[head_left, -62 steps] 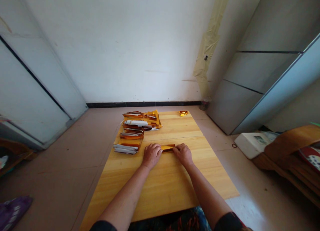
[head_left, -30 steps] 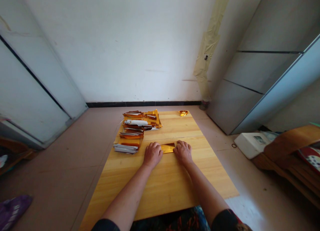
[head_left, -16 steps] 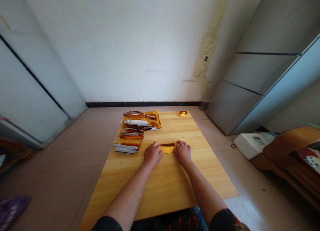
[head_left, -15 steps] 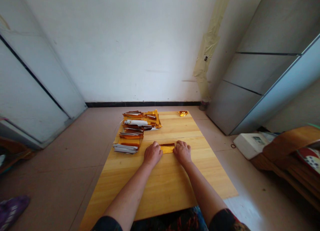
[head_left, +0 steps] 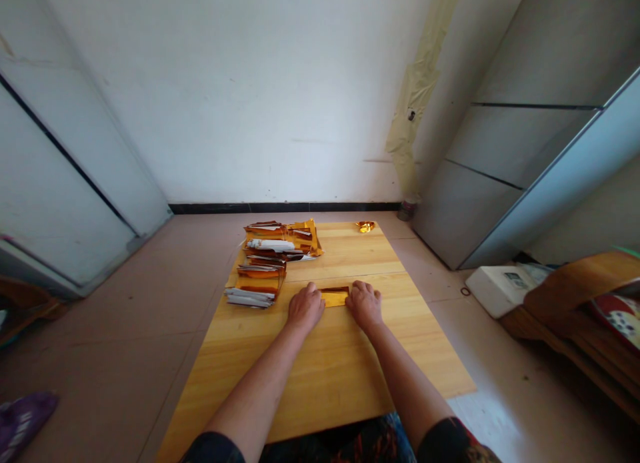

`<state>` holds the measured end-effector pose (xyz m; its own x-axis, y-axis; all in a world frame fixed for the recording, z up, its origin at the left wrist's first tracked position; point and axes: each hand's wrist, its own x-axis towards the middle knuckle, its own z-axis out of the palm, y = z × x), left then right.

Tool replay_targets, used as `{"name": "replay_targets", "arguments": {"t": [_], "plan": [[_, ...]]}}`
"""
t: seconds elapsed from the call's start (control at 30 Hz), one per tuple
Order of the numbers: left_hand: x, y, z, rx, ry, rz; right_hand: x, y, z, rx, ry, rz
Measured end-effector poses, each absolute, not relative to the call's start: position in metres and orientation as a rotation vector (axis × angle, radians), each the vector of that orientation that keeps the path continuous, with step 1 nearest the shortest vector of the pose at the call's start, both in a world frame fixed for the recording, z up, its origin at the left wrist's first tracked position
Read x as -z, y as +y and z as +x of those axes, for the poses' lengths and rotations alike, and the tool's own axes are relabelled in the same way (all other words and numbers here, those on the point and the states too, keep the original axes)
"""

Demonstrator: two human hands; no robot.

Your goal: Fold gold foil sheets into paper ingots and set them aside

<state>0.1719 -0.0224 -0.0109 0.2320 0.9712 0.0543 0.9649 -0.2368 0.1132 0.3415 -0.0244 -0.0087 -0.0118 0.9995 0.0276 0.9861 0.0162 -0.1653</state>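
A strip of shiny gold foil paper [head_left: 335, 297] lies on the wooden table between my hands, with a darker fold along its far edge. My left hand [head_left: 306, 307] grips its left end, fingers curled. At the other end my right hand [head_left: 365, 304] is closed on it in the same way. The fingertips of both hands are partly hidden. Left of my hands, folded gold-and-white papers [head_left: 251, 297] lie in a stack, and behind them sit more bundles of gold paper [head_left: 306, 233].
A crumpled bit of gold foil [head_left: 365, 227] rests at the far right of the wooden table [head_left: 340, 376]. Beyond stands a white wall [head_left: 280, 103]. A grey cabinet-like fridge [head_left: 500, 143] is on the right, near a white box [head_left: 500, 291] on wooden furniture.
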Motion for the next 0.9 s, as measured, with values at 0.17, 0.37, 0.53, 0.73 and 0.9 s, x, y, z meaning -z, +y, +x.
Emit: {"name": "replay_targets", "arguments": {"t": [0.17, 0.37, 0.53, 0.73, 0.9], "plan": [[0.015, -0.027, 0.176, -0.257, 1.982, 2.427, 0.011, -0.025, 0.343, -0.118, -2.113, -2.084], [0.014, -0.036, 0.18, -0.502, 1.941, 2.559, 0.009, -0.029, 0.343, 0.021, -2.043, -2.049], [0.016, -0.038, 0.18, -0.56, 1.843, 2.666, 0.006, -0.03, 0.339, 0.123, -2.304, -1.858], [0.015, -0.038, 0.179, -0.398, 1.67, 2.761, 0.001, -0.023, 0.33, -0.063, -2.605, -1.67], [0.011, -0.042, 0.173, -0.343, 1.611, 2.704, -0.006, -0.013, 0.328, -0.206, -2.571, -1.825]]}}
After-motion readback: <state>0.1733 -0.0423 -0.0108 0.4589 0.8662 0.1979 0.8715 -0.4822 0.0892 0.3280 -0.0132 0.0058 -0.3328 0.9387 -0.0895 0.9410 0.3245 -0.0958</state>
